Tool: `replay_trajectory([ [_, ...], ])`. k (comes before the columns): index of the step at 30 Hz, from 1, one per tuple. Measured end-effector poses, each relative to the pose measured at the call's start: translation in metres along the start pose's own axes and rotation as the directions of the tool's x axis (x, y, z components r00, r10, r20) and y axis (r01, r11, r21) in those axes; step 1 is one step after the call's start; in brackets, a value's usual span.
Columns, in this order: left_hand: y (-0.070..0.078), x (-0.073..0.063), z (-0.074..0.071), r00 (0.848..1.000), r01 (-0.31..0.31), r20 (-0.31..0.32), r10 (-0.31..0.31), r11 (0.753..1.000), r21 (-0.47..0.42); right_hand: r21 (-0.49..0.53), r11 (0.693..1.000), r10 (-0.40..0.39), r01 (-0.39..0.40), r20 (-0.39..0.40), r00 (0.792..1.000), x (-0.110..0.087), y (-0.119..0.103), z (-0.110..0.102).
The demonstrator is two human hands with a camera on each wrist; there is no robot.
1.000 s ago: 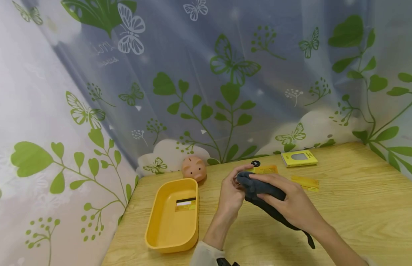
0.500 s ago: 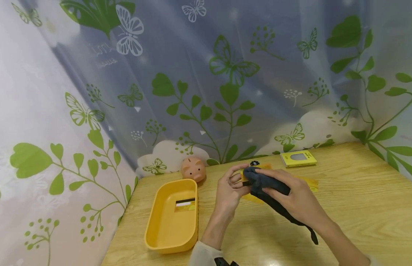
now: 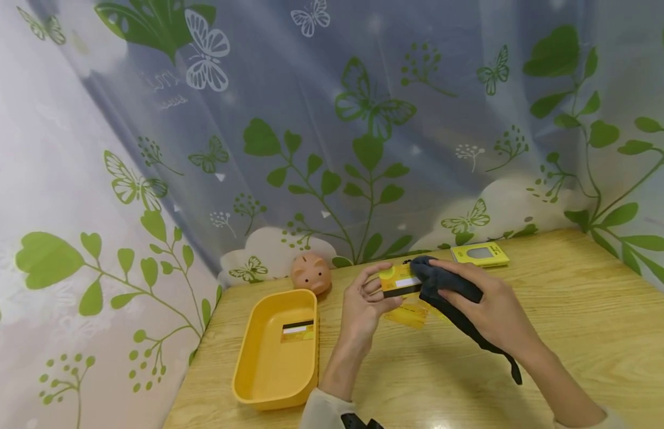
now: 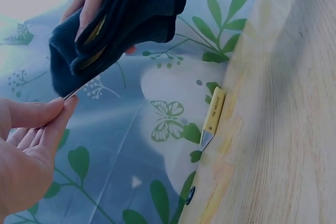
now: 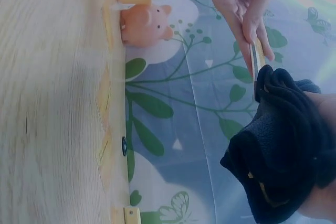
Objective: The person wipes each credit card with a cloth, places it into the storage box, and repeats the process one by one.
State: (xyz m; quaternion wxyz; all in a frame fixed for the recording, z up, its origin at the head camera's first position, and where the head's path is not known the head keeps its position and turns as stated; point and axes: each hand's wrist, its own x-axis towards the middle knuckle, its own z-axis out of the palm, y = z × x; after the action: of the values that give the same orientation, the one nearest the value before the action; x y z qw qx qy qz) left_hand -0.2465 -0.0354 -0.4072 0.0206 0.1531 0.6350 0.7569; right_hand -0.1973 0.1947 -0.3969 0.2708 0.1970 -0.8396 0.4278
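Note:
My left hand [image 3: 361, 310] pinches a yellow bank card [image 3: 399, 280] with a black stripe between thumb and fingers. The card's other end meets a dark navy fabric pouch [image 3: 447, 283], which covers that part. My right hand [image 3: 493, 304] grips the pouch from the right, thumb below and fingers on top, and a dark strap hangs from it. In the left wrist view, yellow edges [image 4: 95, 30] show inside the folds of the pouch. Both hands are raised over the wooden table. The right wrist view shows the card [image 5: 257, 59] nearly edge-on.
A yellow tray [image 3: 246, 351] stands at the left with a striped card [image 3: 298, 331] in it. Behind it sits a pink piggy bank [image 3: 312, 274]. A yellow box [image 3: 479, 255] lies at the back right. Yellow cards [image 3: 407, 316] and a black chip [image 5: 124, 146] lie on the table.
The card has come into view between left fingers and pouch, showing more of its length. The right hand and pouch have moved right, and the left hand slightly left.

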Motion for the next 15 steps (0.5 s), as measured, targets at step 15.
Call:
replay_trajectory([
  [15, 0.009, 0.0, -0.011, 0.998, -0.004, -0.059, 0.007, 0.999, 0.053, -0.008, 0.997, 0.082, -0.083, -0.093, 0.992, 0.003, 0.005, -0.029],
])
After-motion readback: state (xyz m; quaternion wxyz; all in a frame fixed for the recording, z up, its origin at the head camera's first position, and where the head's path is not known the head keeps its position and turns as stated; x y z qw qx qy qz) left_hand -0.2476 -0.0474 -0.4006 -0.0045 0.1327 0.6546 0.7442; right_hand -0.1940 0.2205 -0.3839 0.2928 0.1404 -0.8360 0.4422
